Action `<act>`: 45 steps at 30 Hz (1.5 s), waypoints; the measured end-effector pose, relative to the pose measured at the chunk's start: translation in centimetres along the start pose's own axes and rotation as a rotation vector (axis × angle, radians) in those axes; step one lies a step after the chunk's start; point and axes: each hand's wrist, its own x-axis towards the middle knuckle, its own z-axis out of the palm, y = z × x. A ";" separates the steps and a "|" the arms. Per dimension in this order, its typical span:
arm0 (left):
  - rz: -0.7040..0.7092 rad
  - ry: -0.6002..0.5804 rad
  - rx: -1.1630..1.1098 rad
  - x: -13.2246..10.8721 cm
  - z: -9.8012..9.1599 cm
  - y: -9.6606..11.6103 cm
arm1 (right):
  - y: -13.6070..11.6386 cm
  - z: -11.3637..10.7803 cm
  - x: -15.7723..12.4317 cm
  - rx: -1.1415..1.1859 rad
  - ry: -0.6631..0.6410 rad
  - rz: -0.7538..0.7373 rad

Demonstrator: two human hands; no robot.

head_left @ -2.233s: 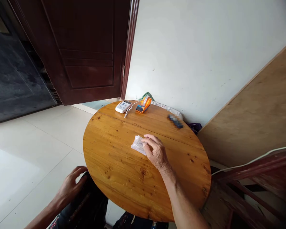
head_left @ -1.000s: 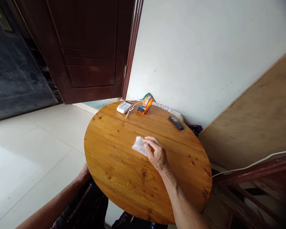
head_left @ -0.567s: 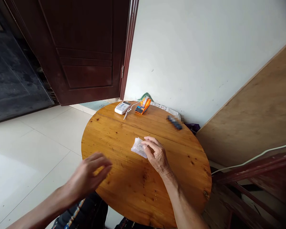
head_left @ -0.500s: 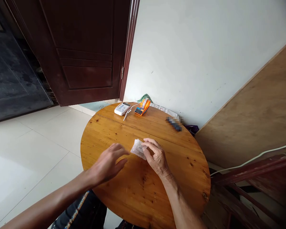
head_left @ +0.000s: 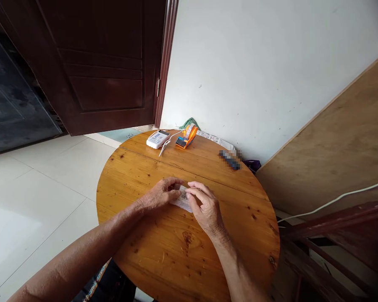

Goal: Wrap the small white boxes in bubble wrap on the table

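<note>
A small packet in clear bubble wrap [head_left: 183,202] lies on the round wooden table, between my two hands. My left hand [head_left: 164,193] grips its left side, thumb in front and fingers curled over the far edge. At the right edge, my right hand [head_left: 206,208] has thumb and forefinger closed on the wrap, with the other fingers bent above it. What is inside the wrap cannot be made out, and my fingers hide parts of both sides.
Toward the back of the table [head_left: 129,180] are a white device with a cable [head_left: 158,139] and an orange tape dispenser [head_left: 187,136]. A blurred dark object [head_left: 229,160] lies at the back right. Beyond stand a white wall and a dark red door [head_left: 107,67].
My left hand has moved right, from beside the packet onto its left side, and has closed on it. My right hand stays at the packet's right edge. The view has shifted slightly.
</note>
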 end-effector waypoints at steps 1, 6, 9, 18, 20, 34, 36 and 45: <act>-0.001 0.007 0.003 0.1 0.1 0.1 | 0.1 0.1 0.0 0.013 0.010 0.010; 0.063 0.057 0.073 0.1 0.6 0.3 | 0.5 -0.2 0.9 0.112 0.037 0.090; 0.090 0.069 0.135 -0.1 1.0 0.3 | 0.5 -0.7 2.3 0.101 -0.013 0.122; 0.135 0.067 0.104 -0.2 1.4 -0.7 | 3.2 -0.7 7.0 0.074 -0.032 0.217; 0.153 0.017 0.021 -0.2 1.3 -0.7 | 4.1 -0.5 7.9 0.060 -0.013 0.227; 0.013 0.074 -0.363 0.6 0.8 -0.2 | 5.6 -0.6 7.4 0.045 0.104 0.457; 0.019 0.089 -0.405 0.8 0.8 -0.4 | 3.4 -1.8 5.6 0.060 0.102 0.487; -0.036 0.147 -0.448 0.9 0.9 -0.5 | -0.9 -1.6 1.5 -0.302 -0.212 0.427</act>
